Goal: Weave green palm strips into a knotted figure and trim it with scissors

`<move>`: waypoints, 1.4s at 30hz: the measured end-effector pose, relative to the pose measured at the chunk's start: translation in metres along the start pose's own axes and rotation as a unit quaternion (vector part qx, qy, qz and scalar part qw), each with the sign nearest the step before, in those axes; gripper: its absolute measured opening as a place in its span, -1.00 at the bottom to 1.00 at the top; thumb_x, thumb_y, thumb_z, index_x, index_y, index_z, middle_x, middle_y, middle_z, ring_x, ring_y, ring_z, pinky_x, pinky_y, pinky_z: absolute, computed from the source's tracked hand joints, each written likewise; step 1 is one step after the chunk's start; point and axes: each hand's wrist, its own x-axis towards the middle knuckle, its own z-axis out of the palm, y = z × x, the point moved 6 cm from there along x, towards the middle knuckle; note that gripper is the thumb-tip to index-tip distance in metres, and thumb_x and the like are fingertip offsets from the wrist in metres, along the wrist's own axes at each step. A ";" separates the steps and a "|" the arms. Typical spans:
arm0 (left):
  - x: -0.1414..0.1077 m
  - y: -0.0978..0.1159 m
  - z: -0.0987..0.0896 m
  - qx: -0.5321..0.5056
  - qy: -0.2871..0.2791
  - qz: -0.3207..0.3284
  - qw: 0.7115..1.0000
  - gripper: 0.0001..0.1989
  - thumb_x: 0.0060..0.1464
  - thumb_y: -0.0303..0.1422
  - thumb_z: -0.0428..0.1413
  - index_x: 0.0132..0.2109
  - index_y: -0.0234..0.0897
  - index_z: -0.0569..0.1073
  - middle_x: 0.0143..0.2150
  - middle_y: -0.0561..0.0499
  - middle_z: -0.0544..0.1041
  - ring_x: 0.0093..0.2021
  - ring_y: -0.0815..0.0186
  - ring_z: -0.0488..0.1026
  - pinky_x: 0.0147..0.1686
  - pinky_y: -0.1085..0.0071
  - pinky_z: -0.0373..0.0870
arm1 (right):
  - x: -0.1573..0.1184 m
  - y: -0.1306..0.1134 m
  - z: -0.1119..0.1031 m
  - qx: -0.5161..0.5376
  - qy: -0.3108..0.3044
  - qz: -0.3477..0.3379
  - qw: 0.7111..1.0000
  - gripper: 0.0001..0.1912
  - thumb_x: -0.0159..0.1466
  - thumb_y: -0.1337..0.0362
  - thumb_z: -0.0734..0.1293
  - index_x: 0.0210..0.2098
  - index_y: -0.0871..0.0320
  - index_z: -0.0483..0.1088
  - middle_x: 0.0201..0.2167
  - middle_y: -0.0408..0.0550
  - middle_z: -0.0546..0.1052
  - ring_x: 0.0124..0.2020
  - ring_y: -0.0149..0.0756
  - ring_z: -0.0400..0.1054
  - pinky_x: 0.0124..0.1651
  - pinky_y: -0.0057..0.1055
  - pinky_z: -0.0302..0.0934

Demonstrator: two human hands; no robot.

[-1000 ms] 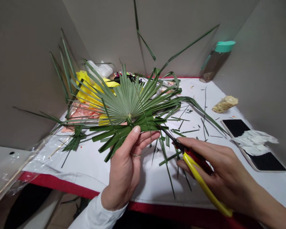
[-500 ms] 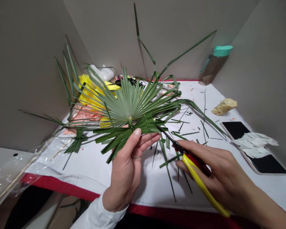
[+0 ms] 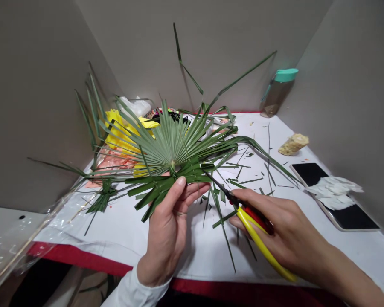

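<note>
My left hand [image 3: 169, 228] is closed on a bow-shaped piece of folded green palm leaf [image 3: 158, 185], pinched near its middle under the thumb. The piece fans out into loose strips at its left end. In my right hand [image 3: 272, 226] are scissors [image 3: 259, 245] with narrow dark blades and yellow-and-red handles. Their tips touch the right end of the folded piece, by a strip at its edge. Just behind lies a large pleated palm fan leaf [image 3: 173, 143] with long thin ends. To the left rests a smaller knotted leaf piece [image 3: 104, 196].
Leaf scraps [image 3: 230, 179] litter the white cloth [image 3: 128, 238]. On the right are a phone [image 3: 355, 217] under a crumpled tissue [image 3: 334, 189], a yellowish corncob-like piece [image 3: 293, 144] and a teal-lidded bottle [image 3: 278, 94]. Yellow material [image 3: 115, 134] and clear plastic [image 3: 28, 243] lie left. Grey panels surround the table.
The scissor tips have shifted slightly left along with my right hand, and a strip at the folded piece's right end looks shorter. The whole view has moved a little.
</note>
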 end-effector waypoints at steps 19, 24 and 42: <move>-0.004 -0.003 0.004 -0.007 -0.003 -0.018 1.000 -0.89 -0.06 -0.46 0.37 -0.48 -0.38 0.63 -0.45 -0.09 0.68 -0.35 0.26 0.67 -0.16 0.39 0.64 | -0.001 0.000 0.002 0.014 -0.005 -0.004 1.000 -0.73 0.46 0.25 0.18 0.00 0.30 0.39 -0.32 0.06 0.64 -0.46 -0.28 0.53 -0.33 -0.43 0.47; -0.003 -0.006 0.005 -0.022 -0.009 -0.023 0.999 -0.85 0.05 -0.48 0.29 -0.48 -0.38 0.63 -0.46 -0.07 0.68 -0.35 0.26 0.67 -0.14 0.38 0.64 | -0.001 0.000 0.004 0.009 -0.006 -0.012 1.000 -0.74 0.45 0.30 0.19 0.00 0.32 0.40 -0.29 0.08 0.65 -0.42 -0.28 0.56 -0.31 -0.46 0.47; 0.000 -0.009 0.002 -0.024 -0.004 -0.041 0.999 -0.85 0.10 -0.49 0.24 -0.44 -0.39 0.60 -0.44 -0.11 0.68 -0.33 0.21 0.68 -0.10 0.31 0.62 | -0.002 -0.002 0.005 0.004 0.000 -0.025 1.000 -0.74 0.38 0.43 0.17 0.00 0.25 0.39 -0.23 0.12 0.68 -0.36 -0.22 0.62 -0.34 -0.46 0.49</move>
